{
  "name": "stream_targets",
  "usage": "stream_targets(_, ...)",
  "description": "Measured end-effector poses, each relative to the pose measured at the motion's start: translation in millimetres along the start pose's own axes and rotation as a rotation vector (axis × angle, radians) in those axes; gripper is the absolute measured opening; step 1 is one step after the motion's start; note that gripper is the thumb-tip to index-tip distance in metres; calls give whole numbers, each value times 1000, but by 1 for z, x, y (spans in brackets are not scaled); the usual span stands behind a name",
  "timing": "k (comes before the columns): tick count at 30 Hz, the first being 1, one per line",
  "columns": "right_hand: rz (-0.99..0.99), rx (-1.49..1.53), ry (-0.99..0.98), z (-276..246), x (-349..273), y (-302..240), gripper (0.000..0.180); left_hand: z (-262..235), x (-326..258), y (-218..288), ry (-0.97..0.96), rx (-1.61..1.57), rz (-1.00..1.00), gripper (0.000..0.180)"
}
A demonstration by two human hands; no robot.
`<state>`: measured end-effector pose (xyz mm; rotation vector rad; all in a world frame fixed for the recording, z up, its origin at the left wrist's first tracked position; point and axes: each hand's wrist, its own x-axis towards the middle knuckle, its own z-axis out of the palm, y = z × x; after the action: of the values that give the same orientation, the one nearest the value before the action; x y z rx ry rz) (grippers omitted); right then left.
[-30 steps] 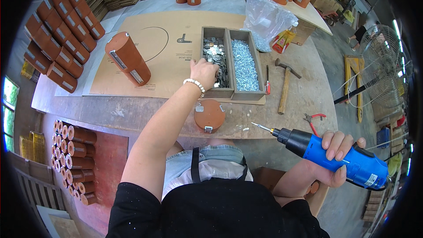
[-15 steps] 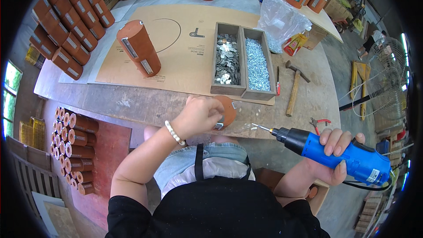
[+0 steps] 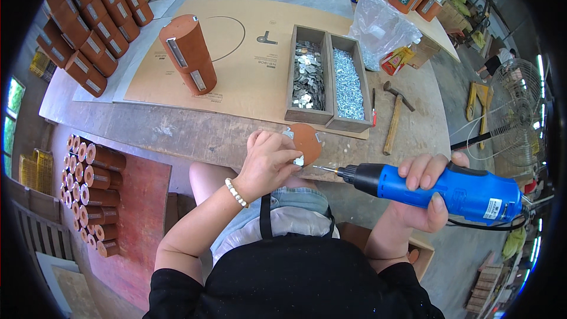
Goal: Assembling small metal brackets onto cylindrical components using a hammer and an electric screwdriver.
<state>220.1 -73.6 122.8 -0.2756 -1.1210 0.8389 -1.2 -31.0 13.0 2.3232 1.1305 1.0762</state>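
Brown disc [image 3: 307, 142] in left hand [image 3: 269, 162] grip

You get bright, even daylight over the desk [image 3: 195, 133], with soft, faint shadows and no harsh glare. The centre looks sharp. Toward the rim, straight edges bend strongly and a black circular border cuts the corners; far right details wash out pale.

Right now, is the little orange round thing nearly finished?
Partly. Two finished-looking orange cylinders with metal plates lie on the cardboard. In hand: the left hand steadies an orange disc at the table edge, the right hand points the blue drill at it. The screw isn't driven yet.
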Motion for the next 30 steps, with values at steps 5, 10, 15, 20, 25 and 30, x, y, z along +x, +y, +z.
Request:
stream_targets(5, 67, -52, -29, 12, 2, 13, 60, 2, -1, -1, 25, -42, -42, 29)
stream_targets(10, 97, -170, -112, 21, 2, 25, 58, 4, -3, -4, 27, -74, -53, 30)
stream_targets(15, 166, -147, -137, 26, 4, 32, 56, 6, -5, -6, 40, -84, -45, 29)
stream_targets(20, 179, -153, -176, 26, 6, 41, 55, 8, -7, -7, 11, -157, -111, 27)
stream_targets(25, 200, -156, -206, 26, 6, 46, 55, 9, -7, -8, 20, -165, -110, 28)
stream_targets(30, 223, -190, -249, 27, 7, 48, 54, 8, -7, -6, 34, -158, -108, 29)
